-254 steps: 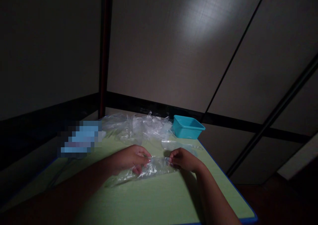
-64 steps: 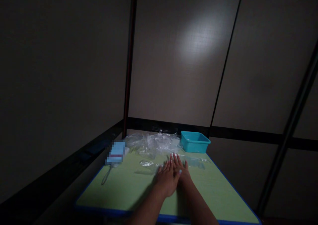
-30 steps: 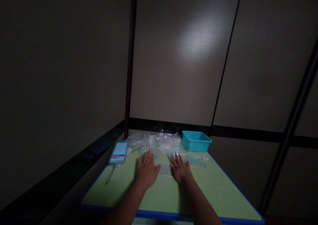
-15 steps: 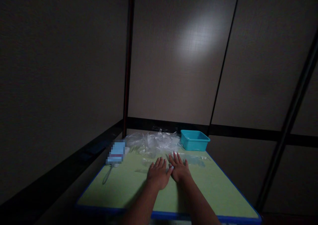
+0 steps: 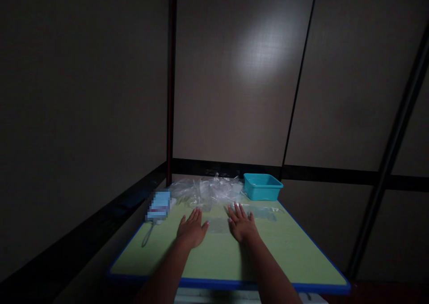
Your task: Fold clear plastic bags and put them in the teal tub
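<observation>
A flat, clear plastic bag [image 5: 218,225] lies on the green tabletop between my hands. My left hand [image 5: 193,229] rests palm down at its left end, fingers stretched out and thumb apart. Palm down as well, my right hand [image 5: 241,223] spreads its fingers at the right end. Beyond the right fingers lies another clear plastic piece [image 5: 263,213], flat on the table. A crumpled heap of clear plastic bags [image 5: 214,191] sits at the table's far side, just past both hands.
At the back right corner stands a turquoise plastic basket [image 5: 263,192]. A blurred-out blue and white object [image 5: 159,204] with a strap loop [image 5: 147,236] lies at the left edge. The green table [image 5: 214,263] has a blue rim, with wall panels behind and to the left.
My left hand has slid left, away from my right hand, and the flat clear bag now shows between them. The right hand stays nearly in place.
</observation>
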`<state>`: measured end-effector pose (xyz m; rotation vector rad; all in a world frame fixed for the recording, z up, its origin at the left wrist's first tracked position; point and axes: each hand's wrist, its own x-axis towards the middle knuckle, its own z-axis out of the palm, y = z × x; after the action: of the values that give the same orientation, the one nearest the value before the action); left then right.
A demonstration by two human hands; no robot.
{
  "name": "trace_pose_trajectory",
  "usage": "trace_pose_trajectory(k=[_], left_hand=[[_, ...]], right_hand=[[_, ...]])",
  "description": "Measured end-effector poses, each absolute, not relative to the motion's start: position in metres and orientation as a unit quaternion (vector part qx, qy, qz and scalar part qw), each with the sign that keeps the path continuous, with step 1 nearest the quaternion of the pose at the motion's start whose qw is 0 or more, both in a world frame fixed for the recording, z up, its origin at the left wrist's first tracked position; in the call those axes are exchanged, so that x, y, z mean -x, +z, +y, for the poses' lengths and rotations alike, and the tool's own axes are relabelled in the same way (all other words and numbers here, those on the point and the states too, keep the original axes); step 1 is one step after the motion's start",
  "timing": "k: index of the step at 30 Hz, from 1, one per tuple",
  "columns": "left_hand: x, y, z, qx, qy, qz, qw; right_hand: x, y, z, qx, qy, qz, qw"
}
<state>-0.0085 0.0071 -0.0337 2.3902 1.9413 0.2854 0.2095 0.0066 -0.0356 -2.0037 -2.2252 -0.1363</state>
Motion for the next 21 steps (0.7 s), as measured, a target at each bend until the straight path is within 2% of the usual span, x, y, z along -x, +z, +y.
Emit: trace_pose_trajectory(k=[6, 10, 14, 21], left_hand=[[0.021, -0.033, 0.006, -0.748, 0.099, 0.656, 0.017], [0.022, -0.033, 0.004, -0.725, 0.12, 0.678, 0.002], [0.022, -0.029, -0.002, -0.682, 0.168, 0.711, -0.041], [0.02, -0.008, -0.027, -0.68, 0.228, 0.685, -0.127]], right_hand=[[-0.209, -0.036, 0.007, 0.665, -0.038, -0.741, 0.089], [-0.208, -0.036, 0.005, 0.665, -0.036, -0.734, 0.133], [-0.216, -0.031, 0.002, 0.68, -0.043, -0.692, 0.238], [-0.252, -0.022, -0.007, 0.725, -0.039, -0.506, 0.466]])
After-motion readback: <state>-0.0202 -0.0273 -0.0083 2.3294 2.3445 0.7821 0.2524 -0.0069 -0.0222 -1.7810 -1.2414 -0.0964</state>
